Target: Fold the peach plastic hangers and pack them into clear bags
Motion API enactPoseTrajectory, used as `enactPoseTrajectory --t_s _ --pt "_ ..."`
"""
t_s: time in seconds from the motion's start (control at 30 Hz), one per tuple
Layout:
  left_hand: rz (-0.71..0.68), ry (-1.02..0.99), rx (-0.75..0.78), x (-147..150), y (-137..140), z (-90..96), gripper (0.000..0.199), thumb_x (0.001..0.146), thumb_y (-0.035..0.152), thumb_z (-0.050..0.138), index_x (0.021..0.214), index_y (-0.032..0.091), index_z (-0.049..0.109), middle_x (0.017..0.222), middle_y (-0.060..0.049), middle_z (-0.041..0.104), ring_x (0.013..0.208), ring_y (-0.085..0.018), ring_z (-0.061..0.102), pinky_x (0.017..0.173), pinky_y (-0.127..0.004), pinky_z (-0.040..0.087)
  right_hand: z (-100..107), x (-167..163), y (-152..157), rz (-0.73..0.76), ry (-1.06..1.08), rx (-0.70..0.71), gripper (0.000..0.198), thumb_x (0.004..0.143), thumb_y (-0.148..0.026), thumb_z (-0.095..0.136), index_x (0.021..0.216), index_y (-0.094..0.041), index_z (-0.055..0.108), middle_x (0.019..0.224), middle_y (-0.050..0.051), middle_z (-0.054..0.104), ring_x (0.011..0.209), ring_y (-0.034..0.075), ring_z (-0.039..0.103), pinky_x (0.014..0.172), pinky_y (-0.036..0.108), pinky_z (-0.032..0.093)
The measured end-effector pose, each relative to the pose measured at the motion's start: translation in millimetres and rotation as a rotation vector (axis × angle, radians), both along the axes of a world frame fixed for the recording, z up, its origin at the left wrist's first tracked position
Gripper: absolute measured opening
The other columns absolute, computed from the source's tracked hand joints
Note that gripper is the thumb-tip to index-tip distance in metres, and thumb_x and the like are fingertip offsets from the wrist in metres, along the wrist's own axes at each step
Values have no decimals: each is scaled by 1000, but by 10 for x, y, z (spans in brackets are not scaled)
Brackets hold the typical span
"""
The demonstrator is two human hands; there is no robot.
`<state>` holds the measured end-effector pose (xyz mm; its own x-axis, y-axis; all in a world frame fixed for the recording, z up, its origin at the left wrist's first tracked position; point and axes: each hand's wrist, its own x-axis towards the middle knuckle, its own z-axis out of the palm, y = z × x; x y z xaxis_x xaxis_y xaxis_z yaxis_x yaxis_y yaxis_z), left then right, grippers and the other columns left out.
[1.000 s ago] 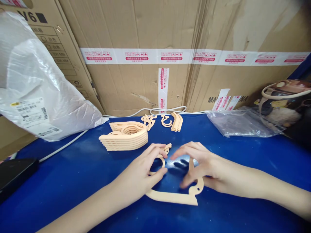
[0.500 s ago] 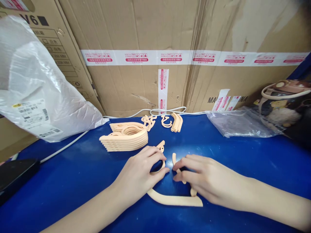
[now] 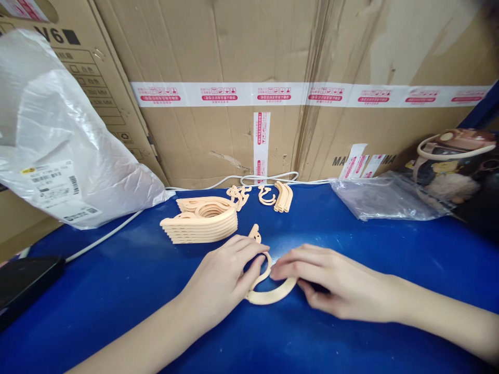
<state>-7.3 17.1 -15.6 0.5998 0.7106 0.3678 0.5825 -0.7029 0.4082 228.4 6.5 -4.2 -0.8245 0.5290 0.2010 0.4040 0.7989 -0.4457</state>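
Note:
A beige plastic folding clothes hanger [image 3: 272,296] lies on the blue tabletop between my hands. My left hand [image 3: 224,272] is closed around its left side, with a pierced end showing past the fingers and a thin curved part beside the fingertips. My right hand [image 3: 329,280] grips the far end of its curved arm, thumb below and fingers above. Both palms hide much of the hanger. Beyond my left hand sits a neat stack of folded beige hangers [image 3: 205,228].
Loose hooks [image 3: 238,196], another hook [image 3: 266,196] and several short curved arms [image 3: 283,197] lie at the back. A white cable [image 3: 218,183] runs along the cardboard box [image 3: 218,135]. A white plastic bag [image 3: 78,140] leans left, a black object [image 3: 29,288] below it; clear plastic [image 3: 385,197] lies right.
The hanger's front arm, which stretched out to the right, now sits higher and nearer my left hand. My right fingers have closed on its end. The separate curved piece there no longer shows.

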Motion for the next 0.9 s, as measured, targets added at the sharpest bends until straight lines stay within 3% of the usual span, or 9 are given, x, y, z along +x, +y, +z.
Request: enactPoseTrajectory --t_s 0.23,0.37,0.5,0.6,0.7,0.8,0.9 --pt "-78 80 20 -27 16 -60 55 82 -4 32 128 22 47 127 -3 57 117 -18 52 97 -36 48 -76 64 180 -109 64 98 32 90 -2 41 109 -22 57 97 4 63 95 16 54 84 31 46" --pt "-86 88 15 -9 6 -42 48 86 0 37 128 22 45 130 -3 53 119 -15 49 101 -32 45 -110 65 168 -257 75 205 25 94 -14 44 115 -21 56 109 8 61 100 18 57 84 33 48" --pt "-77 100 5 -8 -3 -8 45 87 6 42 128 23 46 135 -4 49 126 -17 44 106 -36 40 -103 60 152 -392 -21 267 21 95 -22 45 111 -20 59 101 7 67 88 21 63 79 38 49" --pt "-97 148 -42 -16 -7 0 53 85 10 47 135 24 40 145 -4 40 137 -20 31 112 -42 32 -57 49 135 -347 -7 224 23 96 -27 44 111 -20 60 99 7 68 86 20 63 77 37 49" --pt "-105 181 -105 -18 -20 -6 60 86 30 58 141 26 34 152 -4 32 141 -25 24 114 -48 28 -39 31 103 -237 45 85 31 95 -32 48 124 -23 53 113 8 65 101 20 61 87 35 49" --pt "-86 186 -134 -11 -33 1 81 80 48 66 145 23 26 150 -9 35 135 -29 35 109 -49 35 -73 14 75 -195 111 1 51 93 -35 52 140 -25 37 136 9 51 125 21 47 102 37 42" --pt "-85 197 -97 7 -39 41 76 80 49 67 141 19 34 137 -11 50 121 -28 49 100 -46 43 -108 22 92 -338 188 32 50 94 -37 49 140 -25 34 136 10 49 125 23 46 102 41 42"
